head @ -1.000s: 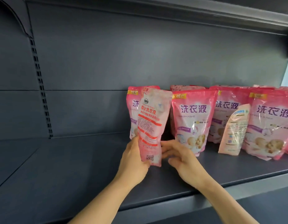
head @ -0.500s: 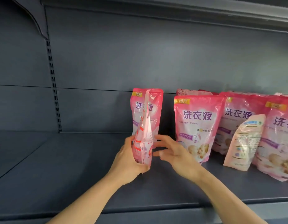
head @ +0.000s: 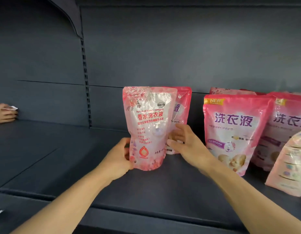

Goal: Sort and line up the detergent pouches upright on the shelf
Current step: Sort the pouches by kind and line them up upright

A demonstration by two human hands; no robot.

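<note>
Pale pink glossy film, red print, front face toward me: the detergent pouch (head: 147, 129) stands upright on the dark shelf (head: 62, 166), its base on the board. My left hand (head: 117, 159) grips its lower left edge, thumb on the front, the other fingers curled behind and out of sight. My right hand (head: 185, 146) lies at its right edge with fingers (head: 176, 134) nearly straight, loosely spread, touching both that edge and the darker pink pouch (head: 181, 105) standing directly behind; I cannot tell whether it holds either.

To the right, after a gap, a purple-lettered pouch (head: 234, 132) stands upright, a second one (head: 288, 125) partly behind it, and a pale pouch (head: 288, 166) leans at the right margin with its back label showing. More pouch tops show in a rear row.

Left of the held pouch the shelf board runs bare to the slotted upright (head: 86, 85). The front lip (head: 146, 215) lies well forward of the pouch base. Another person's hand (head: 5, 113) rests at the far left edge.
</note>
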